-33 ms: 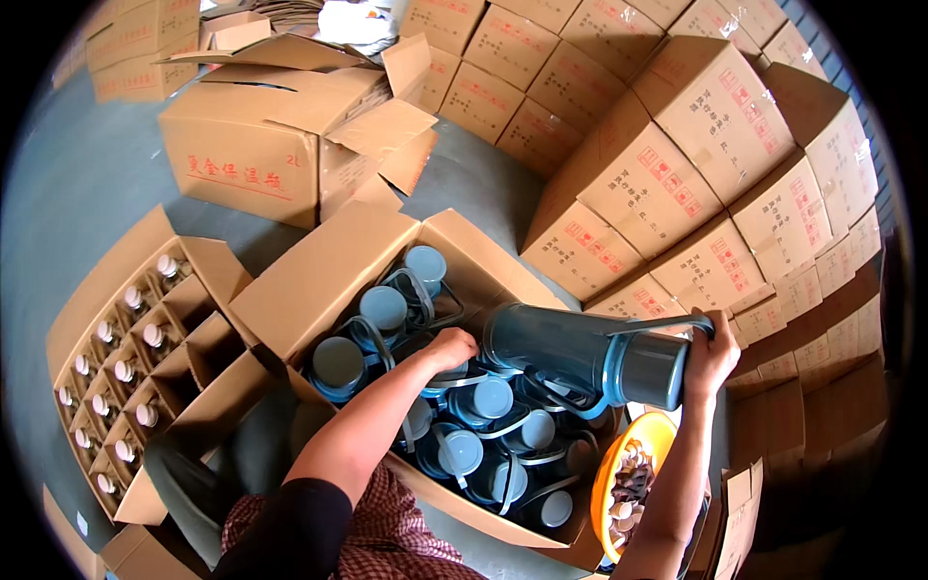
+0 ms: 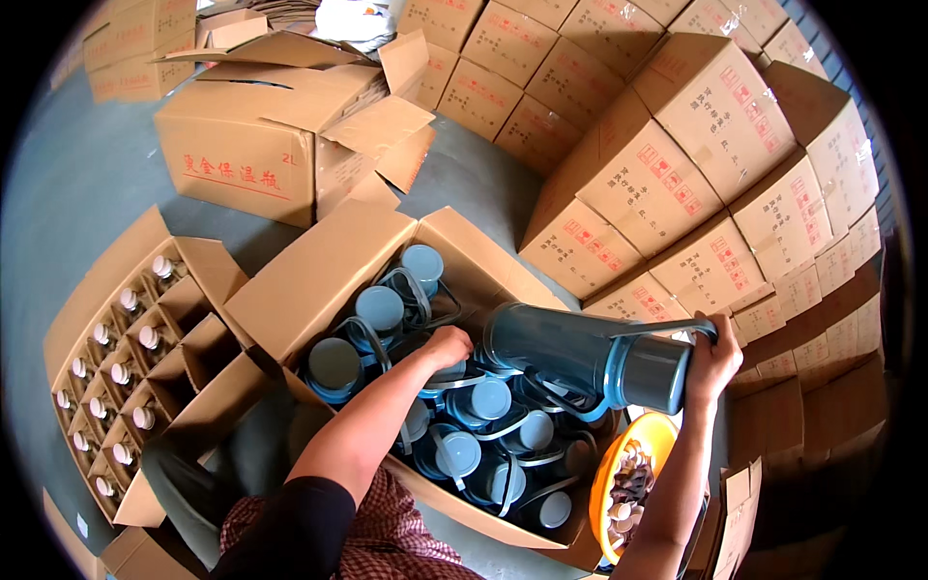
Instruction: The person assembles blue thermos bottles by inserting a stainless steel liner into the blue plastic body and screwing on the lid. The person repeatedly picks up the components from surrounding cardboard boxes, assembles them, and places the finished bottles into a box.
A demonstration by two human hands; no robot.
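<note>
A blue thermos flask [image 2: 551, 343] lies nearly level above the open carton [image 2: 324, 275], its dark blue lid [image 2: 657, 372] toward the right. My right hand [image 2: 713, 365] is closed round the end of its carrying handle, beside the lid. Inside the carton, my left hand [image 2: 448, 346] reaches down among the other flasks, just left of the held flask's base. Its fingers are curled, and what they grip is hidden. Several blue flasks with round lids stand packed around it, such as the one at the carton's near side [image 2: 459, 454]; their grey-blue handles overlap.
At the left, a divided carton [image 2: 217, 353] holds several bottle-shaped pieces with whitish caps. An orange basin [image 2: 601, 483] of small parts stands right of the flasks. Another opened carton [image 2: 237, 145] is behind; stacked cartons [image 2: 628, 184] rise at the far right.
</note>
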